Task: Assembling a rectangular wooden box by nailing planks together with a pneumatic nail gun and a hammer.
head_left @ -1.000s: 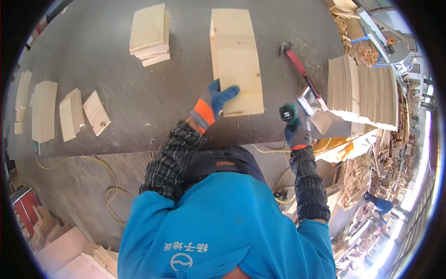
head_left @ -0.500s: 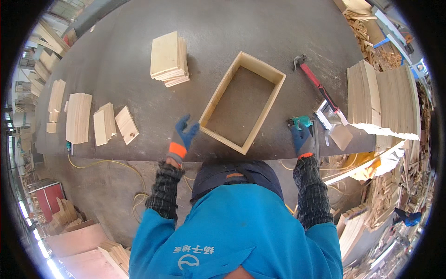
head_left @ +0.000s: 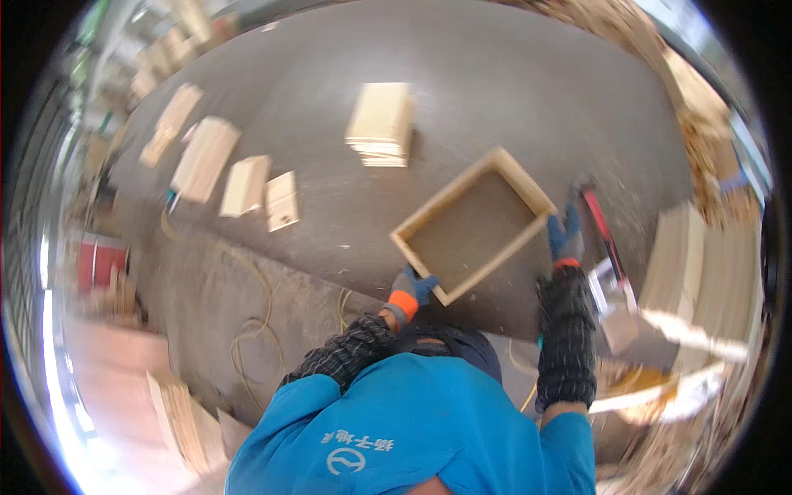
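An open rectangular wooden frame (head_left: 526, 186), light in colour, lies tilted on the dark tabletop in front of me. My left hand (head_left: 417, 289), in a blue and grey glove with an orange cuff, is closed over its near left corner. At the right corner, my gloved right hand (head_left: 565, 238) has its fingers against the outside of the frame; motion blurs them somewhat. Just right of that hand lies a claw hammer (head_left: 606, 235) with a red and black handle. A bit of teal (head_left: 540, 340) shows beside my right forearm, mostly hidden.
A stack of thin wooden boards (head_left: 381, 115) stands beyond the frame. Several piles of wooden strips (head_left: 206, 157) lie to the left. Tall stacked boards (head_left: 701, 264) line the right edge. Yellow hose (head_left: 266, 305) loops over the floor below the table edge.
My right hand has left the teal tool and moved to the frame's right corner. My left hand has come onto the near left corner. The whole view has turned.
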`<state>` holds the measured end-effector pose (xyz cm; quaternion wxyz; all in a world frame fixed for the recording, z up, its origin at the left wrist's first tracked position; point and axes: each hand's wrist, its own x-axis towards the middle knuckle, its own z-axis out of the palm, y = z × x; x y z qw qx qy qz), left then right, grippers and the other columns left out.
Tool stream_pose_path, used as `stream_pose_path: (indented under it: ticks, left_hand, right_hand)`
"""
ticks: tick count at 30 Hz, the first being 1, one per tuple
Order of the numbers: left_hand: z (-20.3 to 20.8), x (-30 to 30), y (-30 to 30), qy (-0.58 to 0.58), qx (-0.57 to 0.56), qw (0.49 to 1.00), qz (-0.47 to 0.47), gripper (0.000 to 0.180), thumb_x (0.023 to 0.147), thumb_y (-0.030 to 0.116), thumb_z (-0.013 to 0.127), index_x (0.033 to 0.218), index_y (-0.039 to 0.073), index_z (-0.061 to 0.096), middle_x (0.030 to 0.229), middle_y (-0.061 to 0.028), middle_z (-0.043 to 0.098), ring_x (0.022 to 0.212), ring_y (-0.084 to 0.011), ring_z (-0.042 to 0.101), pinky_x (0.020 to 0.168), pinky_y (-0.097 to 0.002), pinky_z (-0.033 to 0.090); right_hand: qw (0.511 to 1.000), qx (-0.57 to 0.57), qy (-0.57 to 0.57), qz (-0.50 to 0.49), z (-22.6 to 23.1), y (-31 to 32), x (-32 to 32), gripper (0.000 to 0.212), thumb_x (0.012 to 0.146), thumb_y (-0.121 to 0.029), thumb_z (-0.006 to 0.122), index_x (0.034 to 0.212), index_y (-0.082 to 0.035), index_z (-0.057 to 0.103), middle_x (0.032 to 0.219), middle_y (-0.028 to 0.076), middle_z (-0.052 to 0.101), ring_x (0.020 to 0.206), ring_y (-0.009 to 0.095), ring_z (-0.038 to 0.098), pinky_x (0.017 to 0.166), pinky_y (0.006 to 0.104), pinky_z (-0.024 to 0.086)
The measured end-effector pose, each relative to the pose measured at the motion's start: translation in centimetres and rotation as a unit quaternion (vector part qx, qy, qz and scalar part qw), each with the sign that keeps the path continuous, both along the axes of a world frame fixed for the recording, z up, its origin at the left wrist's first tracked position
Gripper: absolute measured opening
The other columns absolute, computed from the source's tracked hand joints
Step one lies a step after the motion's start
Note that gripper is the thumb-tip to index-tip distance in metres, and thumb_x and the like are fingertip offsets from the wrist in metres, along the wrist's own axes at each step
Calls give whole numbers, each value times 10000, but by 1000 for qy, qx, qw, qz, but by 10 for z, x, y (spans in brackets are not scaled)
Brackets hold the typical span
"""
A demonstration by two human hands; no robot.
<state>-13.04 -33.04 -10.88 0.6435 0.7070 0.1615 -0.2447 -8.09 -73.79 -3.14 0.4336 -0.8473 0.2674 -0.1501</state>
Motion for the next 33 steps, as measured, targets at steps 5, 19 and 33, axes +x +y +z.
stream_pose_path:
  ticks: [5,19,33]
  left_hand:
    - [20,26,51,-180,183,966,23,529,862,217,773,1347,48,647,1011,-230,780,859,-405,762,742,-514,590]
    - [74,123,82,-238,301,909,-162,376,980,252,663,1322,97,692,992,-245,756,879,-423,739,747,-509,567]
    - [85,262,599,-307,494,685,439,700,856,212,839,1471,14,570,1443,-267,610,1286,-436,621,1094,-457,516]
  right_hand:
    - [991,-92,28,97,-28,23,-21,554,1006,-278,694,1438,59,607,1384,280,681,1290,394,667,1103,446,504]
    - [997,26,44,56,-19,110,-144,405,1024,-114,647,1382,75,629,1215,175,739,1114,245,693,996,359,528]
    - [778,-605,121,114,123,307,-87,597,931,-366,773,1421,-41,666,1359,306,652,1116,417,687,918,472,608]
